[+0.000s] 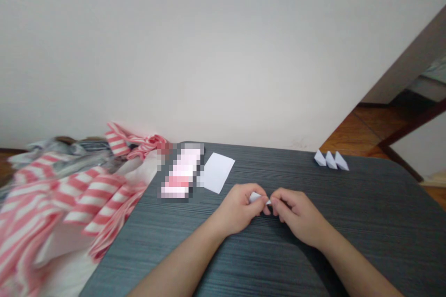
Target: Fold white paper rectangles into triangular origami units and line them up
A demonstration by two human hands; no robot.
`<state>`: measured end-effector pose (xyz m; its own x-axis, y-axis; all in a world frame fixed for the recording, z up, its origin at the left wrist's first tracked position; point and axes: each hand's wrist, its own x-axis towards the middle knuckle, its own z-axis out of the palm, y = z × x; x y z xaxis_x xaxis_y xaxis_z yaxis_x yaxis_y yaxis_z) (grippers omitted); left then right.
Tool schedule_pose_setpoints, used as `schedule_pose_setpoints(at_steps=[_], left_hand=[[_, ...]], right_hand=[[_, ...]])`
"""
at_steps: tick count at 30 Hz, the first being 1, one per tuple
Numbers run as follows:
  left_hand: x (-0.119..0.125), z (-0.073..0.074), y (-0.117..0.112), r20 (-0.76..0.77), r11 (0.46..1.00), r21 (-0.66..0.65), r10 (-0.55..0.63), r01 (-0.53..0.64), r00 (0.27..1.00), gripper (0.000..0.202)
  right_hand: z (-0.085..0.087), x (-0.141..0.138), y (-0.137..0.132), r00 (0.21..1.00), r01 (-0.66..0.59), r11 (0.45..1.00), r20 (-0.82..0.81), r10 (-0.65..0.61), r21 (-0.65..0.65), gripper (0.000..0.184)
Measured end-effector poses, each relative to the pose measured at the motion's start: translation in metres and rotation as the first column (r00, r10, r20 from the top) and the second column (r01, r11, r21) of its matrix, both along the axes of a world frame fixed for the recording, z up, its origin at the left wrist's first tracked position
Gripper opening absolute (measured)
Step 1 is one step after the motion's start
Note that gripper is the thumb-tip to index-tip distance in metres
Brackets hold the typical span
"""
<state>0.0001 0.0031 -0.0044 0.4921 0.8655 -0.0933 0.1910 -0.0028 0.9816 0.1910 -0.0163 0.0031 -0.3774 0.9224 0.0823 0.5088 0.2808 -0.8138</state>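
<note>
My left hand (240,209) and my right hand (296,216) meet at the middle of a dark grey table (365,222). Both are closed in a pinch on a small folded piece of white paper (258,197), which shows only as a sliver between the fingers. Both forearms rest low over the tabletop.
A flat white paper rectangle (218,172) lies just beyond my left hand, next to a blurred pink and white object (181,174). Three small folded white paper triangles (331,160) stand in a row at the far right edge. Red-and-white striped cloth (62,199) is piled to the left.
</note>
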Motion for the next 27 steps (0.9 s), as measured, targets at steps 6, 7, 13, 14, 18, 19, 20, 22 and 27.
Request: schedule_pose_setpoints(at_steps=[6, 7, 13, 14, 18, 19, 20, 22, 27], left_hand=[[0.0003, 0.0016, 0.0005, -0.016, 0.999, 0.041, -0.002, 0.003, 1.0, 0.019], [0.0003, 0.0018, 0.0005, -0.018, 0.999, 0.045, -0.009, 0.01, 1.0, 0.019], [0.0005, 0.0, 0.0009, -0.018, 1.0, 0.016, -0.011, 0.011, 1.0, 0.019], [0.0004, -0.0006, 0.0009, -0.02, 1.0, 0.01, -0.009, 0.009, 1.0, 0.019], [-0.0005, -0.0014, 0.0009, -0.043, 0.999, 0.038, -0.009, 0.011, 0.999, 0.017], [-0.0007, -0.0012, 0.0008, -0.047, 0.999, 0.051, -0.008, 0.01, 0.999, 0.016], [-0.0009, -0.001, 0.0008, -0.047, 0.998, 0.061, -0.006, 0.008, 0.999, 0.016], [-0.0012, -0.0003, 0.0007, -0.043, 0.998, 0.07, 0.0, 0.003, 0.999, 0.016], [-0.0014, -0.0003, 0.0006, -0.046, 0.997, 0.077, -0.005, 0.009, 0.999, 0.016]], right_hand=[[-0.0011, -0.0003, 0.0, 1.0, -0.014, 1.0, -0.008, 0.014, -0.017, 0.021], [-0.0011, -0.0003, 0.0001, 1.0, -0.017, 1.0, -0.009, 0.017, -0.013, 0.02], [0.0002, 0.0014, 0.0011, 1.0, -0.031, 0.999, 0.003, 0.031, 0.015, 0.021], [0.0003, 0.0018, 0.0012, 1.0, -0.031, 0.999, 0.006, 0.031, 0.018, 0.021], [-0.0003, 0.0017, 0.0008, 0.999, -0.037, 0.999, 0.006, 0.036, 0.019, 0.021], [-0.0006, 0.0013, 0.0005, 0.999, -0.035, 0.999, 0.001, 0.035, 0.016, 0.021], [-0.001, 0.0009, 0.0001, 0.999, -0.031, 0.999, -0.005, 0.031, 0.011, 0.021], [-0.0015, 0.0003, -0.0008, 1.0, -0.018, 1.0, -0.014, 0.018, -0.002, 0.021], [-0.002, 0.001, -0.0015, 1.0, -0.004, 1.0, -0.004, 0.004, 0.0, 0.02]])
